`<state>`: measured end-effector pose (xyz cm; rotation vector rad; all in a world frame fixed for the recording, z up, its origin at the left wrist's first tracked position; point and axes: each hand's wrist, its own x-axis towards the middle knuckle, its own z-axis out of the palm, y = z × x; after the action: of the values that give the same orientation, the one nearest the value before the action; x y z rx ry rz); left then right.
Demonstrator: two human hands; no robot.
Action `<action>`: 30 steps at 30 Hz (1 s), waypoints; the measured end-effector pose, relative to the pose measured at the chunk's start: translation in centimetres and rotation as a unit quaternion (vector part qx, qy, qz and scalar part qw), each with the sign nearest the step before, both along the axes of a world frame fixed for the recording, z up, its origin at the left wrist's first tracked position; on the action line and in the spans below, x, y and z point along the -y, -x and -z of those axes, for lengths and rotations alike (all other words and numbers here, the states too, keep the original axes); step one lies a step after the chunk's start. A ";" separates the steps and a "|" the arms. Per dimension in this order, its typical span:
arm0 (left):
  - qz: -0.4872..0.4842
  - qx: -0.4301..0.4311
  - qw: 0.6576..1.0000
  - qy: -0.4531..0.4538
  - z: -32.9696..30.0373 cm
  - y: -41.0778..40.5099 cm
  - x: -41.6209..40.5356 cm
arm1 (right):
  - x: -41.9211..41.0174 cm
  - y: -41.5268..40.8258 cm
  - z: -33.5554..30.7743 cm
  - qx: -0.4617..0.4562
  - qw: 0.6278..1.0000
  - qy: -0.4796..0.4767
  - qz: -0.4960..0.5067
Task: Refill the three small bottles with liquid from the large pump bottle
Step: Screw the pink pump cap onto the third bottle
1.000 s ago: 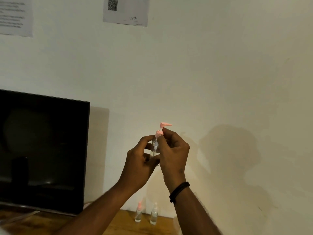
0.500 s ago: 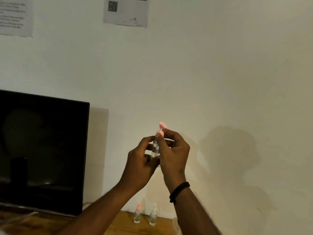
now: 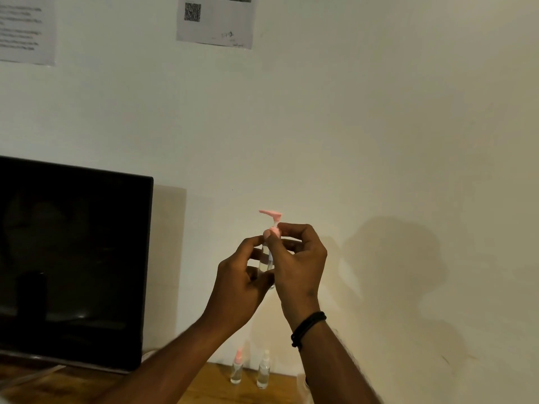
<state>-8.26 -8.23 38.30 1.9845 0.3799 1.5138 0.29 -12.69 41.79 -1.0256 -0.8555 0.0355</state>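
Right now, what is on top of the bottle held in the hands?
A pink pump, spout pointing left, sits on the clear bottle. The right hand pinches its collar; the left hand holds the body. Fingers cover the neck joint.

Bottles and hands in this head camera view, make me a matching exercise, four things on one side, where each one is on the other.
Things:
1. pump bottle
2. pink-topped small bottle
3. black wristband
4. monitor

Places:
A. on the right wrist
B. standing on the wooden table
C. held up between both hands
D. at the left, against the wall

Pairs: 1-C, 2-B, 3-A, 4-D
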 end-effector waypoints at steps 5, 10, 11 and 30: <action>0.004 0.003 1.000 0.007 0.1 0.0 0.0 | -0.1 0.1 0.3 0.004 1.000 -0.010 0.002; -0.003 0.006 1.000 0.002 0.1 0.0 -0.1 | 0.0 0.1 0.2 0.025 1.000 -0.010 0.015; -0.004 0.006 1.000 0.002 0.1 0.0 0.0 | 0.0 0.2 0.1 0.021 1.000 -0.007 0.014; 0.003 0.003 1.000 0.000 0.2 0.0 -0.1 | -0.2 0.0 0.6 -0.003 1.000 -0.021 -0.002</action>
<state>-8.24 -8.09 38.05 1.9788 0.3721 1.5161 0.26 -12.53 41.16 -0.9839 -0.8490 0.0243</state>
